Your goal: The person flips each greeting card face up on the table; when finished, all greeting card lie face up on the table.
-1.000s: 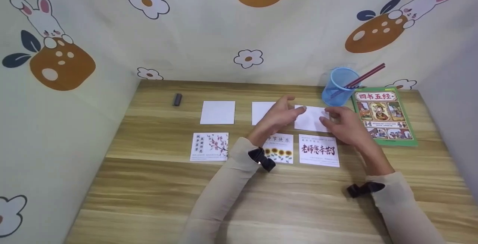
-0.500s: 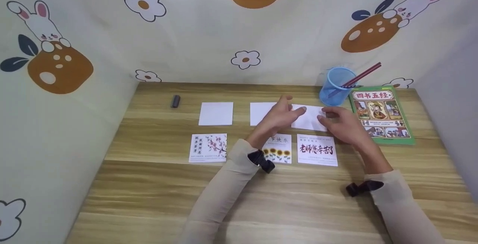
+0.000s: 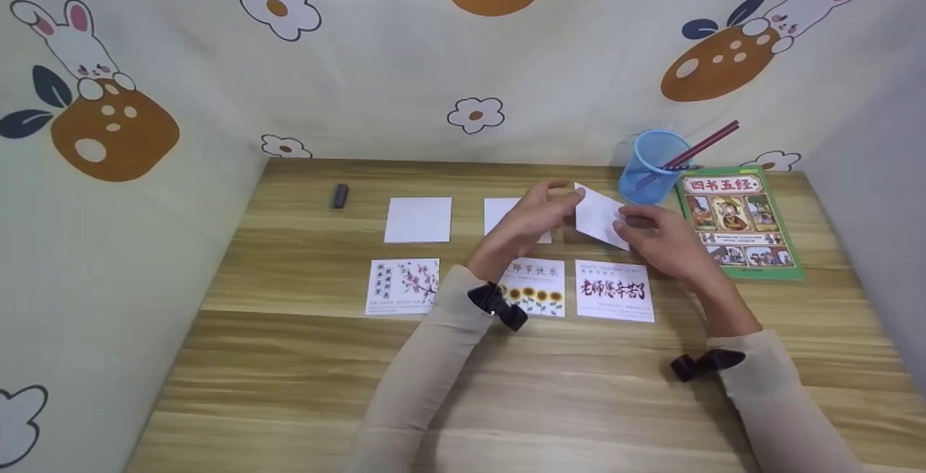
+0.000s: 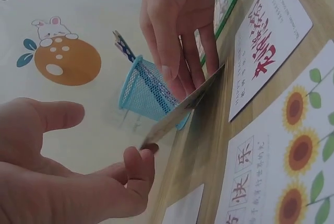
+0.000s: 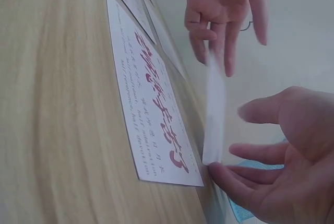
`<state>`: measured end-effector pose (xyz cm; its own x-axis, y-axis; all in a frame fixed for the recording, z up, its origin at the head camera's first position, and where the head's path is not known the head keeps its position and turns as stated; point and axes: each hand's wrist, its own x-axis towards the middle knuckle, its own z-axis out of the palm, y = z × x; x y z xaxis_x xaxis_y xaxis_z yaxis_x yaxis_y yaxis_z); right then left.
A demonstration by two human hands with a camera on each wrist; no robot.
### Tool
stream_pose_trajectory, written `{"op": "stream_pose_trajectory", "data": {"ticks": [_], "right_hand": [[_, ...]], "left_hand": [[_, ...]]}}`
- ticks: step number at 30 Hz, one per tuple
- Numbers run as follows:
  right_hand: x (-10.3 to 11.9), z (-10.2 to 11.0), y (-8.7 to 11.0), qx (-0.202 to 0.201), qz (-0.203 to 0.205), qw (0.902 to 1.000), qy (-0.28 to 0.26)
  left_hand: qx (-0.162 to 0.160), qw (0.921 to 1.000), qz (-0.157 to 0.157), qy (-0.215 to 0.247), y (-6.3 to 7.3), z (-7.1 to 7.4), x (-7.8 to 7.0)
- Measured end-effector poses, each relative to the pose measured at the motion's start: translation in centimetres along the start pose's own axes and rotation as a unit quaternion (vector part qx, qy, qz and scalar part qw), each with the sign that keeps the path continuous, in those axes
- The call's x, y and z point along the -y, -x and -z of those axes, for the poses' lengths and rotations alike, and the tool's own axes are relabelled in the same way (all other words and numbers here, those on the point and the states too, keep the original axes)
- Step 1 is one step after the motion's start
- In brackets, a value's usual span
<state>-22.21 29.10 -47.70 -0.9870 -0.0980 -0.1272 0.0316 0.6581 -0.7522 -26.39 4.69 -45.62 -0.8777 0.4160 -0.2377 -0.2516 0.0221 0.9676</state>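
Observation:
A blank white card [image 3: 597, 217] is tilted up off the table between my hands. My left hand [image 3: 522, 226] pinches its left end between fingers, the thumb standing apart. That end is raised above the wood in the left wrist view, where the card [image 4: 180, 117] shows nearly edge-on. My right hand [image 3: 664, 240] is at the other end. Its fingers are fairly straight, with a fingertip touching the card's low edge [image 5: 211, 162] in the right wrist view. In front lies a card with red lettering [image 3: 615, 308]. A sunflower card [image 3: 537, 293] lies partly under my left forearm.
A blank card [image 3: 418, 220] lies at left, and another [image 3: 499, 211] behind my left hand. A blossom card [image 3: 391, 288] is in the front row. A dark small block [image 3: 339, 196] sits back left. A blue mesh pen cup [image 3: 647, 169] and a green-bordered book [image 3: 799, 270] stand back right.
The blank card, flat on the table before, now has its left end lifted by the left hand, which has risen slightly. The right hand has barely moved.

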Motion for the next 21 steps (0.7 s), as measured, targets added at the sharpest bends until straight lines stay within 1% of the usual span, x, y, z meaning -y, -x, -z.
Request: {"op": "stream_pose_trajectory", "data": {"ticks": [2, 4, 6, 8, 10, 12, 14, 16, 18, 20, 21], "right_hand": [[0.0, -0.2, -0.1, 0.001, 0.016, 0.9998, -0.008], [0.0, -0.4, -0.2, 0.001, 0.036, 0.9992, -0.016], [0.0, -0.6, -0.2, 0.000, 0.054, 0.9981, -0.028], [0.2, -0.8, -0.2, -0.007, 0.069, 0.9966, -0.045], [0.5, -0.7, 0.0, -0.010, 0.077, 0.9942, -0.074], [0.7, -0.7, 0.1, -0.016, 0.077, 0.9917, -0.102], [0.9, -0.5, 0.3, -0.018, 0.071, 0.9893, -0.126], [1.1, -0.4, 0.4, -0.020, 0.063, 0.9877, -0.142], [1.0, -0.2, 0.4, -0.029, 0.056, 0.9894, -0.131], [0.8, -0.1, 0.3, -0.036, 0.055, 0.9911, -0.116], [0.6, 0.0, 0.3, -0.042, 0.054, 0.9931, -0.095]], "left_hand": [[0.015, 0.9992, -0.002, 0.036, -0.1, -0.2, -0.1], [0.032, 0.9977, -0.003, 0.060, -0.2, -0.4, 0.0], [0.059, 0.9957, -0.002, 0.071, -0.3, -0.6, 0.0], [0.087, 0.9942, -0.008, 0.062, -0.3, -0.8, 0.2], [0.113, 0.9929, -0.018, 0.033, -0.4, -1.0, 0.4], [0.126, 0.9916, -0.026, -0.005, -0.4, -1.1, 0.7], [0.126, 0.9903, -0.030, -0.051, -0.5, -1.3, 1.0], [0.117, 0.9876, -0.026, -0.101, -0.5, -1.4, 1.2], [0.109, 0.9833, -0.019, -0.144, -0.5, -1.4, 1.4], [0.108, 0.9798, -0.013, -0.168, -0.5, -1.3, 1.6], [0.109, 0.9779, -0.010, -0.178, -0.5, -1.3, 1.7]]}}
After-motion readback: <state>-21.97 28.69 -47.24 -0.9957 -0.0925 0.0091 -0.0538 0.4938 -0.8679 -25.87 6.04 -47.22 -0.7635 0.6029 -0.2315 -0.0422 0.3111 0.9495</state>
